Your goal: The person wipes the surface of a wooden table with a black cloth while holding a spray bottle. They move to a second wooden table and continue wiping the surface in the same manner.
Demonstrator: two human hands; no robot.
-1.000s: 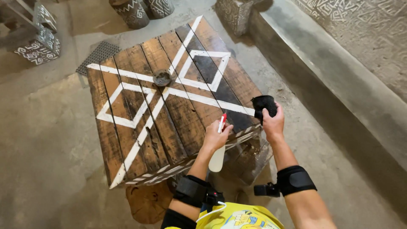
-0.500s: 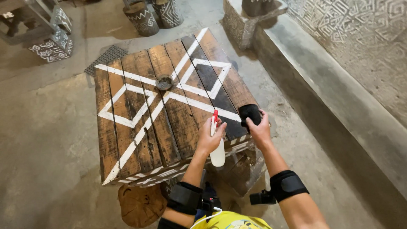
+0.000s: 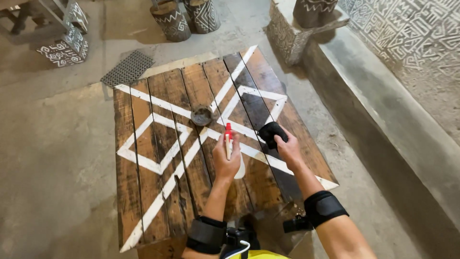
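Head view, looking down: nearest us, black bands wrap both forearms, and a bit of yellow cloth [image 3: 258, 254] shows at the bottom edge. Our left hand [image 3: 226, 160] is closed around a white spray bottle [image 3: 238, 168], fingers wrapped about its neck, its red nozzle [image 3: 228, 130] standing above the knuckles. Just beside it, our right hand [image 3: 289, 149] is closed on a black cloth [image 3: 272, 134], which it presses flat onto the tabletop.

Both hands work over a wooden table [image 3: 158, 192] made of dark planks, painted with white lines [image 3: 143, 163] that cross and form diamonds. The planks under and beyond the cloth look darker and wet. A small round dark dish [image 3: 201, 115] sits near the table's middle, a little past the nozzle.

Farther off, a grey mesh mat [image 3: 128, 68] lies on the concrete floor at the table's far left corner. Past it stand patterned black-and-white stools [image 3: 184, 18], and a concrete ledge [image 3: 383, 110] runs along the right below a carved patterned wall [image 3: 421, 33].
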